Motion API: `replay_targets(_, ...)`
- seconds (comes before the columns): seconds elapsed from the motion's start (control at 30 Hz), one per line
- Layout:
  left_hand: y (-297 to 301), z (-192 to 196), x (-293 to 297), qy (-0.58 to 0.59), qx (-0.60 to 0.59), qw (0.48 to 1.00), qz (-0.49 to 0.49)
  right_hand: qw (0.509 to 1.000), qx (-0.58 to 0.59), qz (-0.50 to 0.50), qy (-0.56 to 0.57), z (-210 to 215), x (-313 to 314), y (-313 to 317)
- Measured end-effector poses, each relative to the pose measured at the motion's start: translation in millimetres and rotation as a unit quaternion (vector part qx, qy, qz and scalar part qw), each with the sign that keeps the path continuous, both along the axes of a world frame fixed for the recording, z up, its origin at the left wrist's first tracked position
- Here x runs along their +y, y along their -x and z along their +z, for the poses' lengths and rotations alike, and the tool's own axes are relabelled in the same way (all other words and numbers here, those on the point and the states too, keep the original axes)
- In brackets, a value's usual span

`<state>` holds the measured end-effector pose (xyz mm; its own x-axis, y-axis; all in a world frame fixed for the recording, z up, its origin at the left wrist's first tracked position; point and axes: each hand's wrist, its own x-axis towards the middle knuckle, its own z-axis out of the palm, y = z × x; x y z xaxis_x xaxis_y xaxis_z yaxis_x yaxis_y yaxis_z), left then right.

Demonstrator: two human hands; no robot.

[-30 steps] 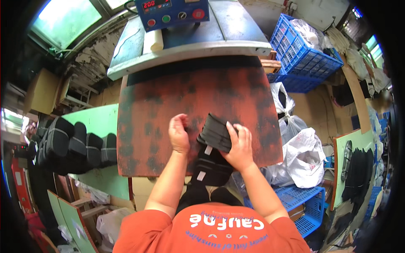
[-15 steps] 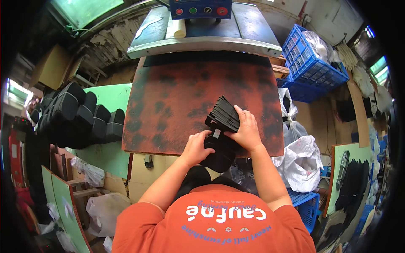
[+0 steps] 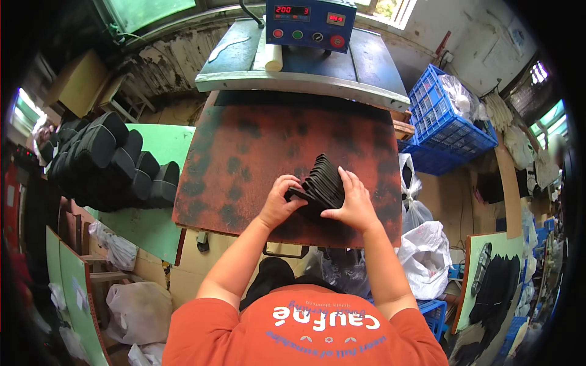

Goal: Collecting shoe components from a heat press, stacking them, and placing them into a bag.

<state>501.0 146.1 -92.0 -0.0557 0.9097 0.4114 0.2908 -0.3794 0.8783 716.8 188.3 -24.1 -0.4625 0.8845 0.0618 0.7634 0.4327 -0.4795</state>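
Observation:
A fanned stack of thin black insole-like pieces [image 3: 323, 183] stands tilted near the front edge of the reddish-brown board [image 3: 244, 152]. My left hand [image 3: 282, 200] is closed around the left end of a black piece at the near side of the stack, thumb and fingers gripping it. My right hand [image 3: 355, 202] presses along the stack's right side, with the fingers at the back and the thumb in front. The lower part of the stack lies in shadow between my hands, so its base is hard to make out.
Beyond the board is a metal-edged machine plate [image 3: 299, 82] with a blue control box [image 3: 310, 27]. Tied black bundles [image 3: 110, 158] sit on a green table [image 3: 160, 140] at left. To the right are a blue crate [image 3: 442, 104] and a white sack [image 3: 427, 256].
The stack has moved back from the board's front edge onto its surface. The black piece that hung below it, with a pale label, no longer shows there. My view has shifted slightly.

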Motion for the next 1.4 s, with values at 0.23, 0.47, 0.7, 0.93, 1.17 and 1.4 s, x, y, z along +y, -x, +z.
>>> replay_targets(0.23,-19,-17,6,-0.011,-0.055,0.996,0.066,0.999,-0.040,0.004,-0.020,1,-10,7)
replay_targets(0.47,-16,-15,71,0.100,-0.273,0.940,-0.177,0.999,0.007,-0.039,-0.017,-5,-28,16)
replay_targets(0.7,-37,-6,43,0.131,-0.140,0.949,-0.250,0.986,-0.112,-0.118,0.026,9,-26,9)
replay_targets(0.93,-35,17,35,0.198,-0.267,0.918,-0.214,0.995,-0.064,-0.082,0.010,4,-21,8)
replay_targets(1.17,-55,-2,40,0.135,-0.098,0.965,-0.204,0.991,-0.061,-0.093,-0.071,-2,-19,9)
replay_targets(1.4,-71,-2,51,0.127,-0.099,0.973,-0.164,0.998,-0.039,-0.027,-0.049,0,-11,-5)
